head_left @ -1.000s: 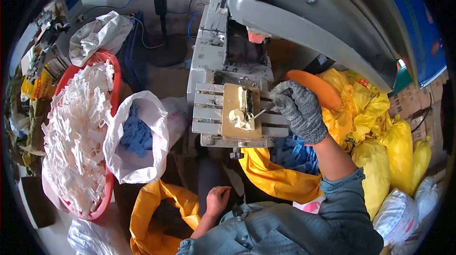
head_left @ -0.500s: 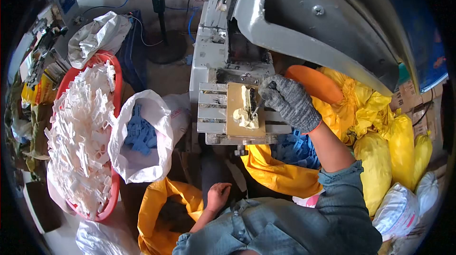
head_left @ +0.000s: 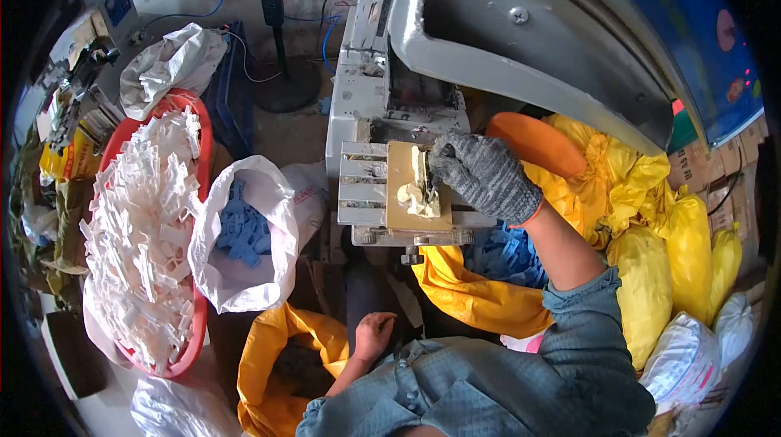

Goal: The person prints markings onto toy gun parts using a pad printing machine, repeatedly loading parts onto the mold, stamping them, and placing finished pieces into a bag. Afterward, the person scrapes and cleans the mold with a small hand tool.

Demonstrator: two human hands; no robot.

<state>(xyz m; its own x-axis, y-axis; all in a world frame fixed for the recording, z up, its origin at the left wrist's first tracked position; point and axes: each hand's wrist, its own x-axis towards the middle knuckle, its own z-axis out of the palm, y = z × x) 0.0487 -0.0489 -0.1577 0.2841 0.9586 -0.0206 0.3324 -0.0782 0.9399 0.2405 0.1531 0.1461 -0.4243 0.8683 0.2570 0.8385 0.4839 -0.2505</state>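
My right hand (head_left: 488, 176), in a grey knitted glove, is closed at the right side of a tan plate (head_left: 407, 217) on the slotted metal machine table (head_left: 360, 191). Its fingertips are pinched over the edge of a cream-coloured, uneven mass (head_left: 419, 197) on the plate. Whatever lies between them is hidden by the glove. A dark part beside the cream mass is mostly covered by the fingers. My left hand (head_left: 373, 336) is bare and rests low near my dark-clad leg, its fingers curled in and nothing visible in them.
A grey machine guard (head_left: 521, 54) overhangs the upper right. At left stand a red tub (head_left: 202, 152) of white plastic pieces and a white sack (head_left: 201, 266) with blue pieces. Yellow sacks (head_left: 643, 282) crowd the right; an orange-yellow bag (head_left: 480, 299) with blue pieces lies below the table.
My right hand has moved slightly left, onto the dark part beside the cream mass. A thin tip seen below its fingers before is now hidden. My left hand stays in place.
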